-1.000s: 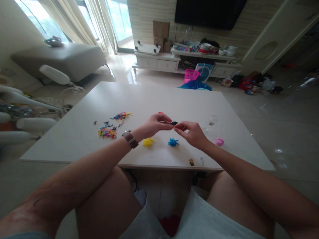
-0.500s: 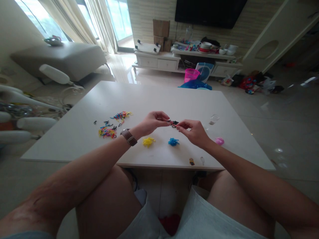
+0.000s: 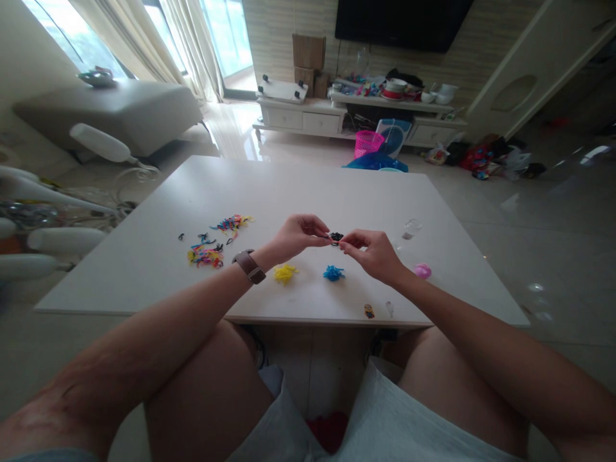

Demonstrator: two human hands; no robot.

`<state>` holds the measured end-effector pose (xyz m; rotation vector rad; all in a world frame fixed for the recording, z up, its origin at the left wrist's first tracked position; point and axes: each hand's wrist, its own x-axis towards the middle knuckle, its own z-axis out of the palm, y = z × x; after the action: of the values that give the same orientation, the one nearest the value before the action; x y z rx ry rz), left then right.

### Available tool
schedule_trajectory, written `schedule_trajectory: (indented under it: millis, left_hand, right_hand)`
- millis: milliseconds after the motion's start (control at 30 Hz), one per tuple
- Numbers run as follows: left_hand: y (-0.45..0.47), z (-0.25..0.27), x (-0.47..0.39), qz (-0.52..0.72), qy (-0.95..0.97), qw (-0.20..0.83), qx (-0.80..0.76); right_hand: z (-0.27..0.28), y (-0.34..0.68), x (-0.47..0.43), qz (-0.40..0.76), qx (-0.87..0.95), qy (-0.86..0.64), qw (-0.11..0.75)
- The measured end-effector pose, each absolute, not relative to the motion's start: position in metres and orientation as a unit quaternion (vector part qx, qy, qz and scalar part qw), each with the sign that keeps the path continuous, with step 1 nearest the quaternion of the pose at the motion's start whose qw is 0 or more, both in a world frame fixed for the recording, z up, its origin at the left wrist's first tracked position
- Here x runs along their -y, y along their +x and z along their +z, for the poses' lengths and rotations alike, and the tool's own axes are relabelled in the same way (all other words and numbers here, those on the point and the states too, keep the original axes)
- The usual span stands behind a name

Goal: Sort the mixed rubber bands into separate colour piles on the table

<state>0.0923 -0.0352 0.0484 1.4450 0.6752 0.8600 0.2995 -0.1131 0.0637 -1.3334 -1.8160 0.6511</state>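
My left hand (image 3: 308,232) reaches in from the left with thumb and fingers pinched together, a thin black rubber band at its tips. Facing it, my right hand (image 3: 368,251) is closed in a pinch too; whatever its fingertips hold is too small to make out. A small cluster of black rubber bands (image 3: 336,237) shows between the two sets of fingertips, partly covered by them. Nearer to me lie a pile of yellow rubber bands (image 3: 285,274) and a pile of blue rubber bands (image 3: 333,273).
Mixed coloured bands (image 3: 206,255) lie at the left of the white table (image 3: 298,186), with another mixed pile (image 3: 232,222) behind. On the right are a clear plastic piece (image 3: 412,228) and a pink pile (image 3: 422,271). A small yellow figure charm (image 3: 368,311) sits near the front edge.
The left fingertips have come slightly closer to the right ones, and the black band that stuck out at them shows less. The whole view has shifted slightly.
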Motion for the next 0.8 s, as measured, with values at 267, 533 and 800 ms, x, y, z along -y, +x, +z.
schedule_trajectory:
  millis: [267,533,800]
  left_hand:
    - [0.090,0.052,0.033,0.359,0.656,0.592,-0.300]
    - [0.083,0.064,0.036,0.353,0.649,0.600,-0.306]
    - [0.071,0.062,0.030,0.368,0.633,0.602,-0.319]
  right_hand:
    - [0.067,0.299,0.113,0.237,0.728,-0.521,0.377]
    - [0.069,0.295,0.110,0.230,0.738,-0.512,0.375]
    - [0.069,0.295,0.104,0.225,0.735,-0.519,0.374]
